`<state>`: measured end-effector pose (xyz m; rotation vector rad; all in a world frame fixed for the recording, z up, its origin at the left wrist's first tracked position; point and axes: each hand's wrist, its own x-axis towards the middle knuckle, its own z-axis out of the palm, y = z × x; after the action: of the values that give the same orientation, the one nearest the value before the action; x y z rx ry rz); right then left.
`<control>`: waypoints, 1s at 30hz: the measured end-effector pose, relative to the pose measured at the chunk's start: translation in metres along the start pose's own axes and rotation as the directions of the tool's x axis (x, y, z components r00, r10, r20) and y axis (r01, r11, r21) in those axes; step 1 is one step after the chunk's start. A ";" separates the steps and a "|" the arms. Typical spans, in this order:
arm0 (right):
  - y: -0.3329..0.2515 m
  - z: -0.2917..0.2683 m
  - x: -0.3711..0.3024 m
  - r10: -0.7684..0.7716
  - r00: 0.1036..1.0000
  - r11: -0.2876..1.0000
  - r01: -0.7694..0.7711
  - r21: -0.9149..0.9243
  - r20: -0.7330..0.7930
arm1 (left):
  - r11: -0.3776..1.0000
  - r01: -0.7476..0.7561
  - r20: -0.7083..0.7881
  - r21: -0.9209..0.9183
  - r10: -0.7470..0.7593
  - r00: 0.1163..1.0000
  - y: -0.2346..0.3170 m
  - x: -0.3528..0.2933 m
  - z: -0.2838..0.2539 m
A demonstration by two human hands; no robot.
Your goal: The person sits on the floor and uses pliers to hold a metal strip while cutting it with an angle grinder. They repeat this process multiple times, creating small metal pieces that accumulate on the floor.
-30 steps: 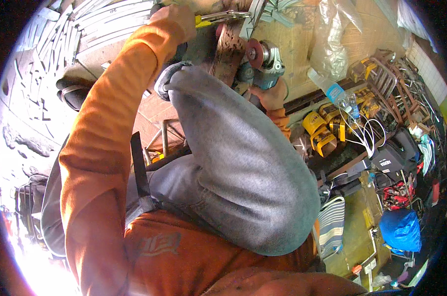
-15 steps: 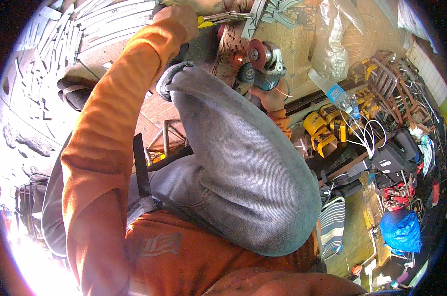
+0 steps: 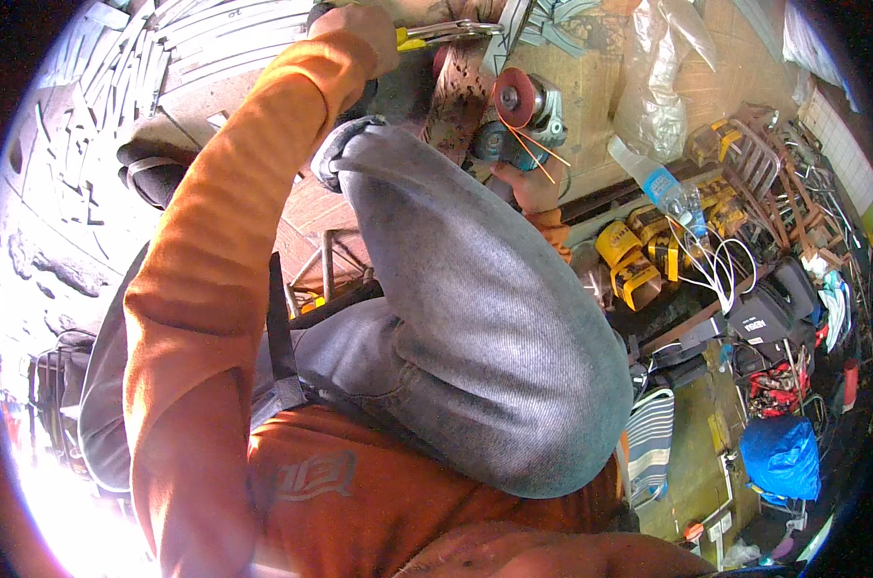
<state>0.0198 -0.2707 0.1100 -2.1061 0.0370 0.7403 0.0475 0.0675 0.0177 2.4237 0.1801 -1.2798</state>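
Note:
At the top, my left hand (image 3: 364, 39) is closed around pliers with yellow grips (image 3: 412, 40). Their metal jaws reach right to a pale flat metal strip (image 3: 506, 40), which they appear to grip. My right hand (image 3: 531, 185), partly hidden behind my raised knee, is wrapped around an angle grinder (image 3: 548, 114). Its reddish disc (image 3: 516, 97) stands just below the strip's lower end; whether they touch I cannot tell. Orange spark streaks run from the disc down past my right hand. A rusty, pitted beam (image 3: 459, 96) lies left of the disc.
Many cut metal strips (image 3: 215, 48) lie at the upper left. Right of the grinder are a clear plastic bag (image 3: 656, 87), a plastic bottle (image 3: 653, 181) and yellow power tools (image 3: 629, 265). A white cable (image 3: 716, 260) loops beside them. Farther down sits a blue bag (image 3: 781, 458).
The grinder's disc has shifted slightly up and right, away from the beam. A bright glowing spot on the beam is gone, and longer spark streaks now cross near my right hand.

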 end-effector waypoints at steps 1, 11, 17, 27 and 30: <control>0.000 0.001 0.001 -0.013 1.000 1.000 0.013 -0.003 -0.025 | 1.000 0.005 -0.027 -0.029 -0.006 1.000 0.000 0.000 -0.001; 0.011 0.001 0.005 -0.024 0.998 1.000 0.024 -0.006 -0.066 | 0.985 -0.062 -0.121 0.160 0.082 0.989 0.008 -0.009 -0.005; 0.017 0.002 0.000 0.046 0.998 0.999 -0.047 -0.021 -0.049 | 0.980 -0.069 -0.087 0.189 0.087 0.992 0.011 -0.010 -0.005; 0.020 -0.004 0.014 -0.066 0.998 0.990 0.063 -0.127 -0.019 | 0.992 -0.075 -0.123 0.104 0.087 0.989 0.009 -0.010 -0.011; 0.026 -0.001 0.012 -0.031 0.999 0.999 0.031 0.008 -0.038 | 0.978 -0.016 -0.365 0.207 0.092 0.926 0.011 -0.013 -0.004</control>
<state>0.0221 -0.2846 0.0851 -2.1085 0.0279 0.6801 0.0463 0.0605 0.0337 2.8090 0.0891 -0.8333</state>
